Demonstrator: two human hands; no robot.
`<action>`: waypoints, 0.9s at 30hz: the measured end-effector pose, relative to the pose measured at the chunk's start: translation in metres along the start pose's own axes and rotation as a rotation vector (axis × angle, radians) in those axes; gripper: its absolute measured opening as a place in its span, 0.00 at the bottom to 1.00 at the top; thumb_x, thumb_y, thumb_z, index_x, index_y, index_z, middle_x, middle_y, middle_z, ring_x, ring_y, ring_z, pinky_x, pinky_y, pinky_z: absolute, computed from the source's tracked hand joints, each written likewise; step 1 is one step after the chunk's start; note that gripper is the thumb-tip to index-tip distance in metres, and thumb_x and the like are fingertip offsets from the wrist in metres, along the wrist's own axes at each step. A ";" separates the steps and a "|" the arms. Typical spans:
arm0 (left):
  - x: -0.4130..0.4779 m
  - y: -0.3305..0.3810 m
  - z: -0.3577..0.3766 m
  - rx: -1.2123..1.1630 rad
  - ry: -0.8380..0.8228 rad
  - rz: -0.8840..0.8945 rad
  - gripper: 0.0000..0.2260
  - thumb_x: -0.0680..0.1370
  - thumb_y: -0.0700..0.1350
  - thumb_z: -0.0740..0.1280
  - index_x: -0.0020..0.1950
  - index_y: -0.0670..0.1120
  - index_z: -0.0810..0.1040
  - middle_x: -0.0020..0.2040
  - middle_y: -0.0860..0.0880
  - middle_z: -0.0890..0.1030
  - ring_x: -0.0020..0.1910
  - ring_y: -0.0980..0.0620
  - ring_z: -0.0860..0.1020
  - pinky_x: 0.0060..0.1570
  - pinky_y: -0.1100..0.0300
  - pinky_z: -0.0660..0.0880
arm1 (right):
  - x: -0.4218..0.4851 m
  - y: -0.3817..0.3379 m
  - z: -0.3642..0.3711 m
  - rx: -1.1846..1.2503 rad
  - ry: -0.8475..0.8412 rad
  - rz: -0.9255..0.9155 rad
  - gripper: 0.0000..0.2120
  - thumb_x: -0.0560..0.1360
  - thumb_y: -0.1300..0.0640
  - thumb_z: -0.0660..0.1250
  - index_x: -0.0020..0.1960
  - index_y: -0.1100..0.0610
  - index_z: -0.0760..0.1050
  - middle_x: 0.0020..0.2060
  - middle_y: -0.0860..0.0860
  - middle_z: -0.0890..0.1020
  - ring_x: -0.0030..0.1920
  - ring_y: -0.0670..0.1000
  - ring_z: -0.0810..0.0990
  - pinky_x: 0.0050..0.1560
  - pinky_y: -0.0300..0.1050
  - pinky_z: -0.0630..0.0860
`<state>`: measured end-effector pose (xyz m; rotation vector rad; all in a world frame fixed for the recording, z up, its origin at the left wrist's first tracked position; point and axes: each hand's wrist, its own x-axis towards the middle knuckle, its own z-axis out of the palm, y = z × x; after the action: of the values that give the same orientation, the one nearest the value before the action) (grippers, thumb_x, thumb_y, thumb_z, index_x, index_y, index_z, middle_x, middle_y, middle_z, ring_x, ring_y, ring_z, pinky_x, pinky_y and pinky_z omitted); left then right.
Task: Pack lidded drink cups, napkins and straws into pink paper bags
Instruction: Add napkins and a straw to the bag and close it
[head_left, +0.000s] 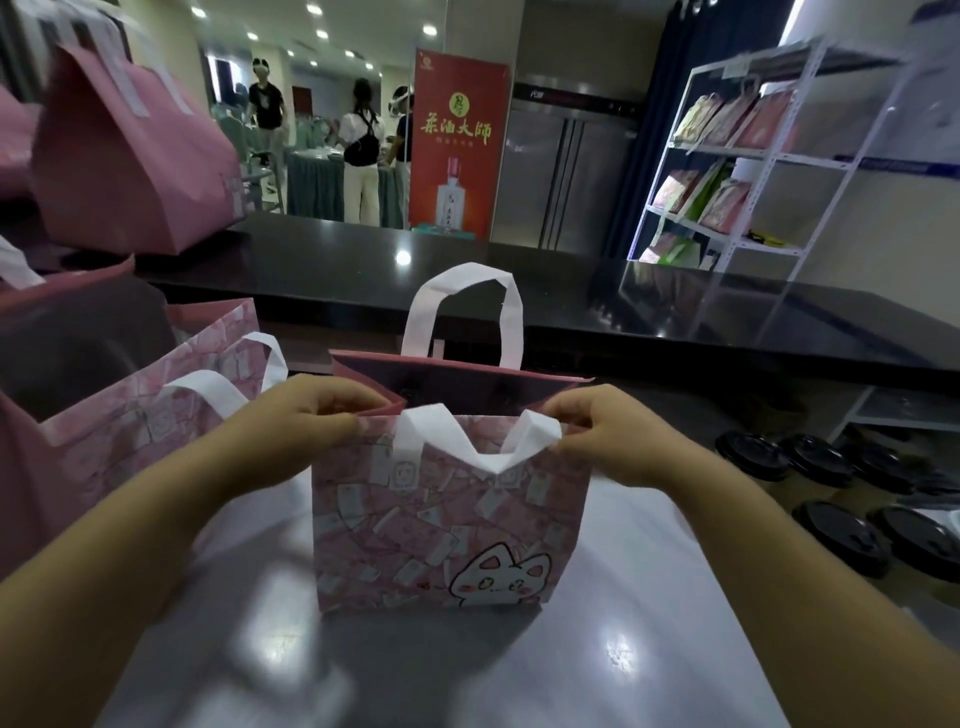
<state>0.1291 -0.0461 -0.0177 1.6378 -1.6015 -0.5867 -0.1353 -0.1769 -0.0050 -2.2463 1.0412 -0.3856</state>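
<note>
Glossy grey table (649, 649) at 6, ceiling glare on it. Black counter (363, 260) across 9 to 3. Red banner (457, 140) at 12. Steel fridge (566, 176) at 1, dark curtain (649, 130) beside it. White rack (810, 161) at 2, colourful packets (727, 119) on shelves. Hall at 11: recessed ceiling lights (322, 34), people (363, 140) by draped tables (311, 182).

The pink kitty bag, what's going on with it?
A person holds the pink bag open. The left hand pinches the near rim at one corner and the right hand pinches it at the other, by the white handle. The bag stands upright on the grey counter. Black-lidded cups wait to the right, and more pink bags stand to the left.
</note>
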 end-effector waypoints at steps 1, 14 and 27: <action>0.002 0.002 -0.001 0.039 -0.001 -0.003 0.12 0.76 0.44 0.65 0.46 0.62 0.79 0.42 0.61 0.82 0.44 0.67 0.78 0.34 0.75 0.72 | 0.001 -0.002 0.000 -0.040 0.005 -0.005 0.09 0.73 0.59 0.69 0.46 0.44 0.80 0.44 0.43 0.81 0.44 0.45 0.80 0.42 0.42 0.81; 0.014 0.007 -0.008 0.746 0.065 0.133 0.13 0.74 0.49 0.65 0.52 0.68 0.75 0.72 0.57 0.57 0.73 0.48 0.49 0.67 0.48 0.44 | 0.007 -0.011 -0.004 -0.717 0.085 -0.129 0.14 0.72 0.57 0.67 0.51 0.40 0.73 0.73 0.47 0.56 0.71 0.54 0.49 0.64 0.55 0.47; 0.010 -0.011 -0.006 0.445 0.172 0.354 0.23 0.69 0.35 0.72 0.53 0.58 0.68 0.45 0.63 0.75 0.41 0.58 0.77 0.39 0.57 0.78 | 0.010 0.006 0.003 -0.495 0.327 -0.363 0.15 0.68 0.57 0.74 0.46 0.49 0.68 0.35 0.40 0.75 0.35 0.47 0.76 0.33 0.43 0.75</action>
<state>0.1417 -0.0553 -0.0202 1.5970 -1.9221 0.1003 -0.1310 -0.1866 -0.0115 -2.9035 0.9602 -0.7345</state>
